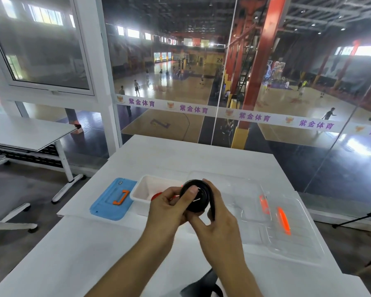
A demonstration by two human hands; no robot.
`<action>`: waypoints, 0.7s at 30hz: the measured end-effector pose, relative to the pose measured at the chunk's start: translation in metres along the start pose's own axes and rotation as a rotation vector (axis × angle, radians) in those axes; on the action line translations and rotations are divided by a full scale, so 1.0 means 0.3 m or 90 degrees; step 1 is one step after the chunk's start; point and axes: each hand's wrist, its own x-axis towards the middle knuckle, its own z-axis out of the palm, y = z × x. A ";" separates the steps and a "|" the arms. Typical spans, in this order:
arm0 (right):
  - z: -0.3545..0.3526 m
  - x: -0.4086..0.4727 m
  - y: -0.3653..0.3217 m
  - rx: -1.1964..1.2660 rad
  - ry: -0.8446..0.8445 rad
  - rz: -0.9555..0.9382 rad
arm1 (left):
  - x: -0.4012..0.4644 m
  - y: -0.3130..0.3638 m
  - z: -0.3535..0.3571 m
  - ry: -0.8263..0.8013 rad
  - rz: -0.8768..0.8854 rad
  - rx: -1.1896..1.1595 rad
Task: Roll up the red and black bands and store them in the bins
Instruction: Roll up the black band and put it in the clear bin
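Black band (194, 196) nearly coiled — left hand (169, 207) and right hand (217, 217) both clasp the roll above the white bin (141, 190). Red band (156, 196) apparently binned already; the black tail remains loose.

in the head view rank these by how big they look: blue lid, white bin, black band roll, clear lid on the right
1. clear lid, largest by far
2. blue lid and white bin: too close to rank, and the hands hide part of the bin
3. black band roll, smallest, though it is held nearer the camera
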 end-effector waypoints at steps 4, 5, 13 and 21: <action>-0.074 0.040 0.013 -0.013 -0.058 -0.022 | 0.019 0.063 -0.083 -0.181 -0.010 0.087; -0.082 0.049 0.013 -0.010 -0.065 -0.025 | 0.019 0.073 -0.089 -0.197 0.008 0.111; -0.117 0.103 -0.004 -0.048 -0.137 -0.077 | 0.017 0.101 -0.080 -0.161 -0.018 0.115; -0.224 0.217 -0.174 -0.280 -0.256 -0.265 | 0.079 0.311 -0.055 -0.282 0.055 0.456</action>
